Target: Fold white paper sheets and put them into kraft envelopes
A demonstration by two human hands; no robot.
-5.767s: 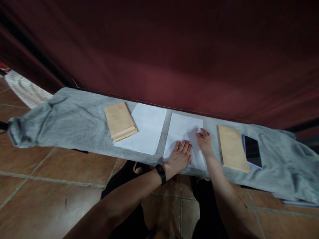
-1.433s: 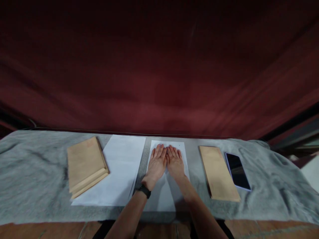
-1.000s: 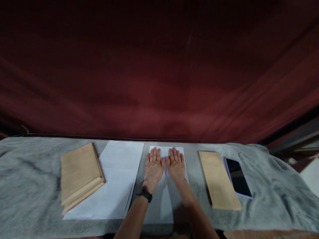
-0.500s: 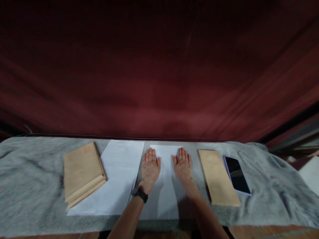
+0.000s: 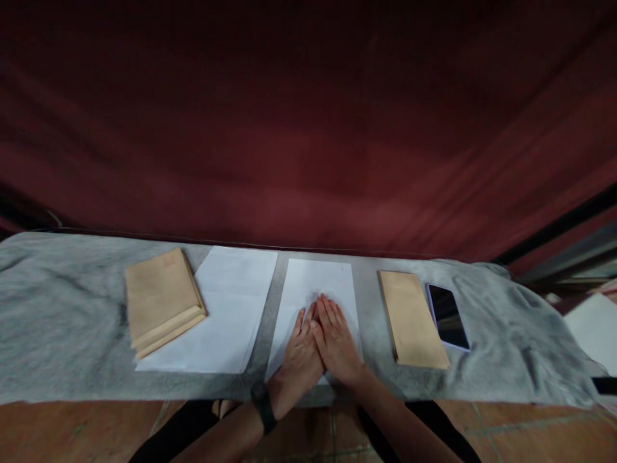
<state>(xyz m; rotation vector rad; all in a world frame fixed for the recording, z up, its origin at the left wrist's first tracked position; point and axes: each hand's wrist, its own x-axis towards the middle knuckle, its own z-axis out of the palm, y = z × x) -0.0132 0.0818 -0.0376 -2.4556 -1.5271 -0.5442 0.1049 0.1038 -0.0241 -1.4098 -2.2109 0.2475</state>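
Observation:
A white sheet of paper [image 5: 308, 276] lies lengthwise before me on the grey cloth. My left hand [image 5: 299, 360] rests flat on its lower half, fingers stretched out, with a dark watch on the wrist. Beside it, and partly over its thumb side, my right hand [image 5: 338, 344] lies flat too, fingers stretched forward. Neither hand holds anything. Under the palms the paper is hidden.
Left of the sheet lies a stack of white paper [image 5: 231, 308], with brown envelopes [image 5: 164, 296] on its left part. To the right are more brown envelopes [image 5: 414, 321] and a phone [image 5: 448, 315]. A dark red curtain [image 5: 308, 161] hangs behind the cloth-covered table [image 5: 62, 321].
Both hands have come together from the sheet's two sides and moved down toward me, now overlapping at its middle. My view has tilted downward, showing more tiled floor and my legs.

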